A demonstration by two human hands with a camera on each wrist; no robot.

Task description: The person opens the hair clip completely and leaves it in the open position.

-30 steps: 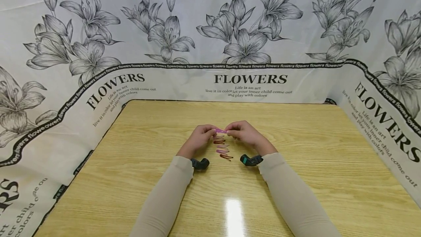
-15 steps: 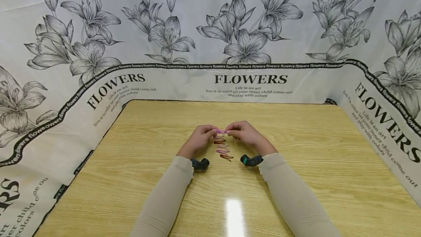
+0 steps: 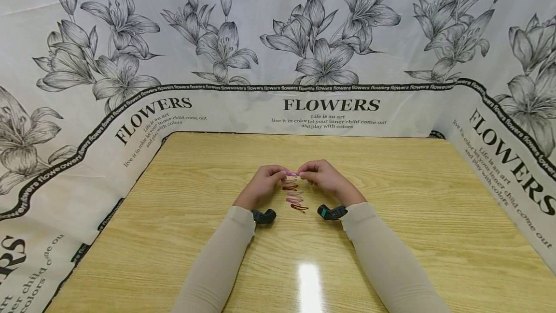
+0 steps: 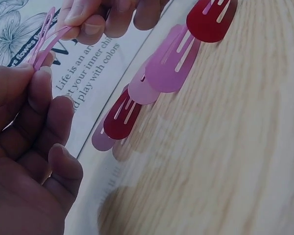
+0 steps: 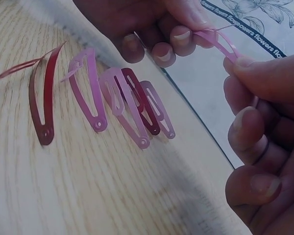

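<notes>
My left hand (image 3: 266, 179) and right hand (image 3: 322, 176) meet over the table, both pinching one pink snap hair clip (image 5: 229, 53) by its ends between thumb and fingers. In the left wrist view the two layers of this hair clip (image 4: 39, 60) stand spread apart. Below the hands, several more snap clips form a row on the table. Nearest my body lies a dark red clip (image 5: 47, 120), then a brighter pink clip (image 5: 97, 115), a light pink clip (image 5: 137, 134), another dark red clip (image 5: 149, 120) and a pale pink clip (image 5: 165, 120). Those whose layers show are also spread.
The light wood table (image 3: 195, 168) carries the row of clips, with a bright reflection in front. White cloth (image 3: 234, 110) with flower prints and lettering hangs along its back and sides. A dark wrist camera (image 3: 265, 216) sits at the left wrist, another camera (image 3: 331, 211) at the right.
Both hands stay in place. The pink hair clip between the fingertips shifts slightly in shape and angle, its layers showing more separately now. The row on the table is unchanged.
</notes>
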